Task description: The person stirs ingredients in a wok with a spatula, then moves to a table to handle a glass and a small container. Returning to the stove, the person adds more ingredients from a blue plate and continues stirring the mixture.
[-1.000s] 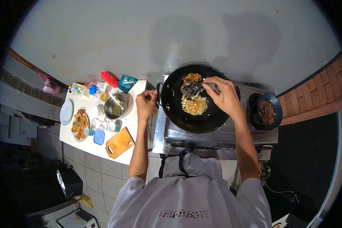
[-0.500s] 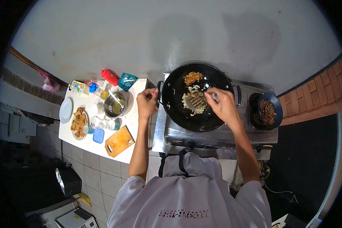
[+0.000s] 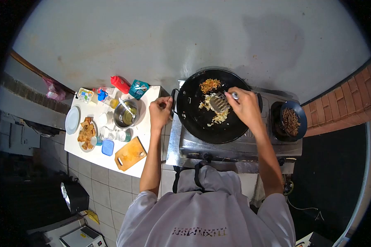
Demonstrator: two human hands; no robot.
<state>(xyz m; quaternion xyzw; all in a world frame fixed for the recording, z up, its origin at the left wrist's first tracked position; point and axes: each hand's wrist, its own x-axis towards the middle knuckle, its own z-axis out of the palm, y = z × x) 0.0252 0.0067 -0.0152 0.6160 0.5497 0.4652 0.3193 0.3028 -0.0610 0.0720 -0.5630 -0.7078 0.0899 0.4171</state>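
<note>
A wide black wok (image 3: 198,129) sits on the stove, holding a browned, chopped heap (image 3: 210,85) at its far side and pale scrambled bits (image 3: 219,118) in the middle. My right hand (image 3: 245,108) is closed around the handle of a slotted spatula (image 3: 219,103). The spatula's blade rests among the pale bits, hiding some of them. At the wok's left side, my left hand (image 3: 160,112) has its fingers curled on the wok's loop handle (image 3: 174,100).
Right of the wok, a smaller dark pan (image 3: 301,123) holds brown strips. The white table (image 3: 76,142) at left bears a cutting board (image 3: 130,153), a metal pot (image 3: 125,114), a plate of fried pieces (image 3: 87,133), a red bottle (image 3: 120,84) and several containers. A wall rises behind the stove.
The spatula and my right hand have shifted slightly right and away from me, and the pale bits are spread differently. My left hand stays at the wok's handle.
</note>
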